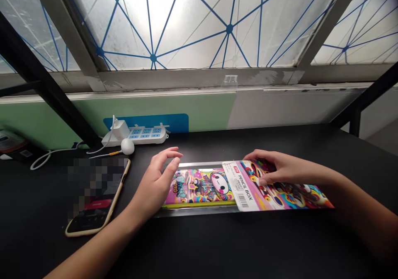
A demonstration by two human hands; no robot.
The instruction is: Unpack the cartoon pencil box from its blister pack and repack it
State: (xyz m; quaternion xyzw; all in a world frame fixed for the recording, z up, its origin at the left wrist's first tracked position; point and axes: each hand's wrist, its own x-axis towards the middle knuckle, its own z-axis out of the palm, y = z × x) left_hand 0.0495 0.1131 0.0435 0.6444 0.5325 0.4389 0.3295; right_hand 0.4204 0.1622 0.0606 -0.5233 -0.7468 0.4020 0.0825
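Note:
A colourful pencil box (202, 185) with a cartoon character lies in a clear plastic tray (199, 212) on the black table. Its right part is covered by a printed cardboard sleeve (248, 192) labelled "PENCIL BOX". My right hand (273, 169) grips the sleeve, thumb on top and fingers at the far edge, partly hidden. At the left end of the box, my left hand (161, 175) hovers or rests with thumb and fingers apart. Whether it touches the tray I cannot tell.
A phone (102, 196) in a pale case lies left of my left hand. Behind it, a white power strip (149, 134) holds a plugged-in charger (119, 130), with a round white plug (127, 146) in front. Black frame bars (56, 76) slope at both sides.

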